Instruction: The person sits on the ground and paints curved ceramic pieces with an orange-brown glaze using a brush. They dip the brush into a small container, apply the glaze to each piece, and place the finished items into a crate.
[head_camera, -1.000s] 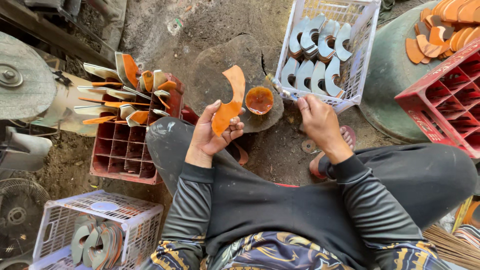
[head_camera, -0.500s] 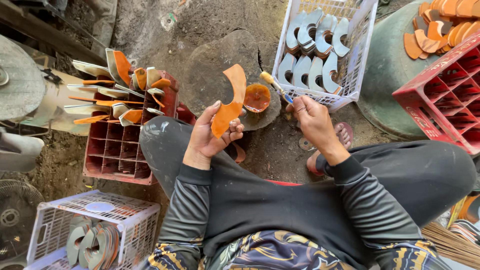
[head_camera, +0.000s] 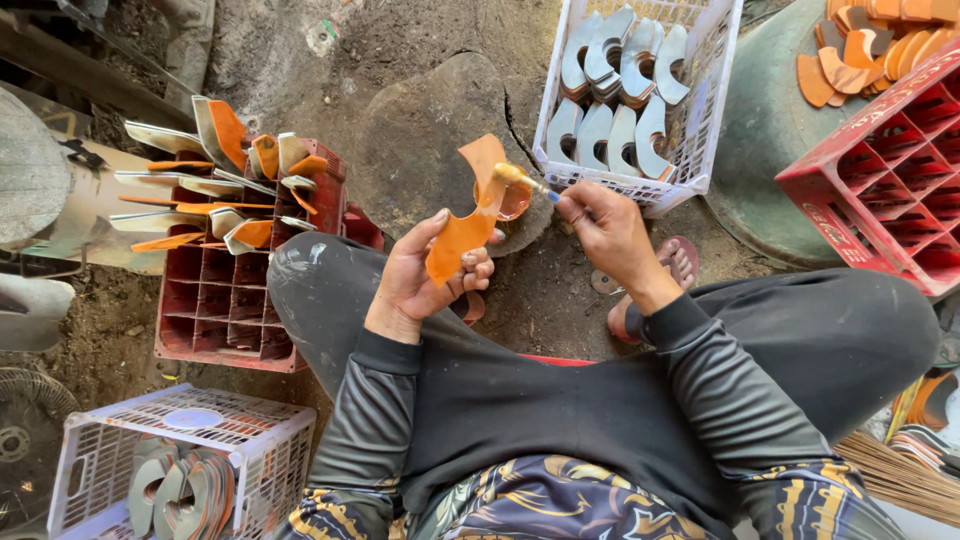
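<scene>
My left hand (head_camera: 425, 282) holds up a curved orange-coated piece (head_camera: 468, 215), a crescent-shaped plate. My right hand (head_camera: 605, 232) grips a small brush (head_camera: 520, 180) whose orange-wet tip touches the upper part of that piece. Just behind the piece sits a small round cup of orange paint (head_camera: 514, 200) on a flat stone (head_camera: 430, 140). I sit cross-legged in dark trousers and long dark sleeves.
A white crate (head_camera: 690, 150) of grey uncoated curved pieces stands ahead right. A red crate (head_camera: 240, 300) at left holds coated pieces on edge. Another red crate (head_camera: 880, 190) and a green tub (head_camera: 770, 130) with orange pieces are at right. A white basket (head_camera: 170, 470) is lower left.
My right hand came up from the ground with the brush and brought its tip onto the orange piece. My left hand tilted the piece slightly.
</scene>
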